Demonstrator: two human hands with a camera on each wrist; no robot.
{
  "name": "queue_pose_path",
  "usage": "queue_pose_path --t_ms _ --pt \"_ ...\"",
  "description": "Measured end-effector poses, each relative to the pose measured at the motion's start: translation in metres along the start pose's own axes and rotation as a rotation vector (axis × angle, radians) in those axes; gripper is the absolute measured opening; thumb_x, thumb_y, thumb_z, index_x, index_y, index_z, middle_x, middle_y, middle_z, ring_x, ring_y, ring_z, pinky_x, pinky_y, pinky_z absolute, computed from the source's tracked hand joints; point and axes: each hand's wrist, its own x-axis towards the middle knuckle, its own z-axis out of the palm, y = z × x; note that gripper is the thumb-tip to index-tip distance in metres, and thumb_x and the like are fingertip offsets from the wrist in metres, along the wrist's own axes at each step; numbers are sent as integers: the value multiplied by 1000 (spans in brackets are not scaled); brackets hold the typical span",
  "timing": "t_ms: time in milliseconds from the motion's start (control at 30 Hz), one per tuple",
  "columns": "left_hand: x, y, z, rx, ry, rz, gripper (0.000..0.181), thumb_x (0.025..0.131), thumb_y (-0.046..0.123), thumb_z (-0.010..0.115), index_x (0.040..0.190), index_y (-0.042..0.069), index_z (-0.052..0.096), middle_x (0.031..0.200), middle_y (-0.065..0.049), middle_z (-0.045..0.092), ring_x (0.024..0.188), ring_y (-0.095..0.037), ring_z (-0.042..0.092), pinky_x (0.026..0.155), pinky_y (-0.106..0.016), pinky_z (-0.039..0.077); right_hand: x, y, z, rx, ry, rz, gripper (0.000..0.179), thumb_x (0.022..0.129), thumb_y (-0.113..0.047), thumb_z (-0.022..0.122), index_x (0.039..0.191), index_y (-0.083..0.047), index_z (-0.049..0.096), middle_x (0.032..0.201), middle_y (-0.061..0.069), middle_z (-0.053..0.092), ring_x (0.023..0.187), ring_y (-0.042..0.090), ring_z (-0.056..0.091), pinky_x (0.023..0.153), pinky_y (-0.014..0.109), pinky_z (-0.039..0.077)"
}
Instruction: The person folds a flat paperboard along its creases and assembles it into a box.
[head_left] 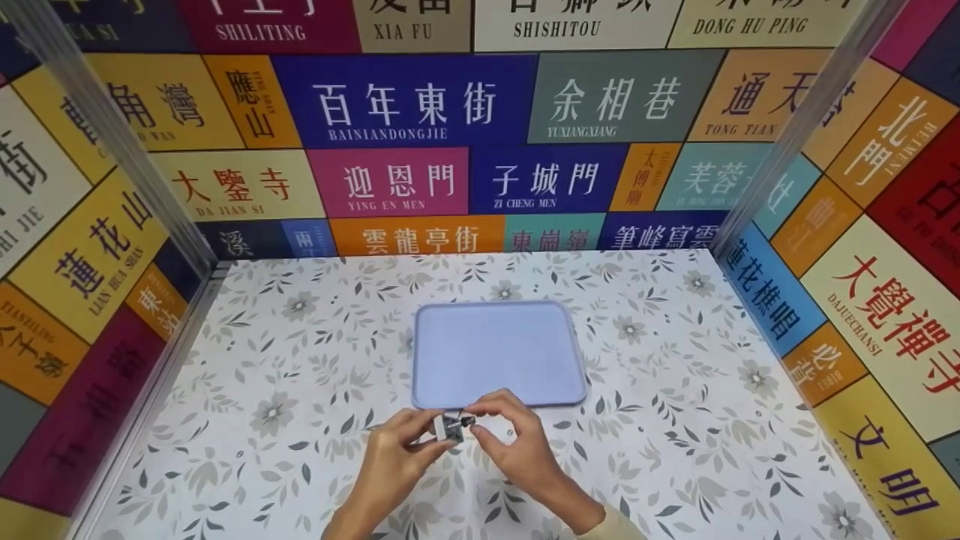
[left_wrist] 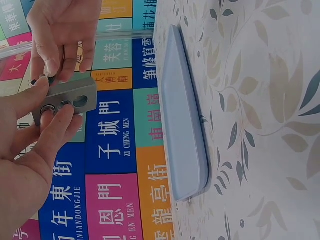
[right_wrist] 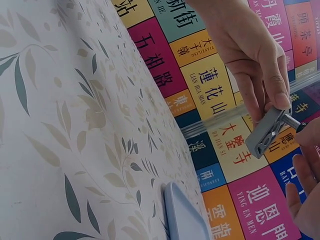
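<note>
My left hand (head_left: 401,446) grips a small grey metal bracket (left_wrist: 75,94) with round holes, thumb on one side and fingers on the other. In the left wrist view a fingertip lies over one of those holes. A silver threaded bolt with a black end (right_wrist: 292,121) stands out from the bracket's side in the right wrist view. My right hand (head_left: 519,439) pinches the bolt's black end between thumb and index finger. Both hands are held up in front of the tray's near edge.
A shallow light-blue tray (head_left: 499,356) lies just beyond the hands on a table with a floral cloth (head_left: 300,360). Panels with coloured signs (head_left: 405,101) stand at the back and both sides, with clear strips at the corners.
</note>
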Motion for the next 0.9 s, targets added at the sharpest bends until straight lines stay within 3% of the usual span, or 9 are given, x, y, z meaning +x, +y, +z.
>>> queue_pose_path --t_ms 133,267,433,567,700,833,900 --pt "-1 0 0 -6 13 17 36 82 9 82 114 -2 73 93 -8 68 86 -11 70 76 -19 65 -1 0 -1 -2 49 1 27 86 5 73 107 -11 69 97 8 66 91 18 62 83 28 57" --pt "0 2 0 -7 24 24 33 82 10 82 112 0 74 91 -7 67 83 -9 69 75 -19 65 -3 1 0 18 53 23 15 86 5 73 89 -8 68 81 10 66 77 14 63 69 25 57" --pt "0 5 -1 -14 22 11 33 83 13 82 113 2 75 92 -7 67 83 -11 69 76 -19 65 -4 -3 -1 49 -3 173 15 91 -4 71 77 -8 71 69 10 69 67 5 63 63 24 58" --pt "1 5 0 -6 25 44 35 81 10 82 113 -1 74 95 -10 68 86 -18 72 75 -20 65 -3 -5 -1 59 -15 298 18 94 -11 69 76 -10 73 67 12 68 65 4 62 62 20 54" --pt "1 4 2 7 34 72 35 80 9 83 113 -1 74 94 -9 69 85 -19 72 74 -19 65 -1 -7 -1 41 -2 364 14 93 -16 72 80 -12 76 68 9 70 66 7 63 63 18 52" --pt "1 4 3 20 39 86 35 80 9 83 112 -2 74 93 -9 69 84 -17 72 73 -18 65 0 -7 0 17 15 370 6 91 -13 73 86 -12 77 71 7 73 67 6 65 67 18 54" --pt "1 4 3 26 38 89 35 80 10 83 112 -1 74 93 -9 69 85 -17 71 73 -18 65 2 -13 0 5 17 335 4 90 -8 73 89 -9 76 74 9 73 69 3 64 68 19 56"
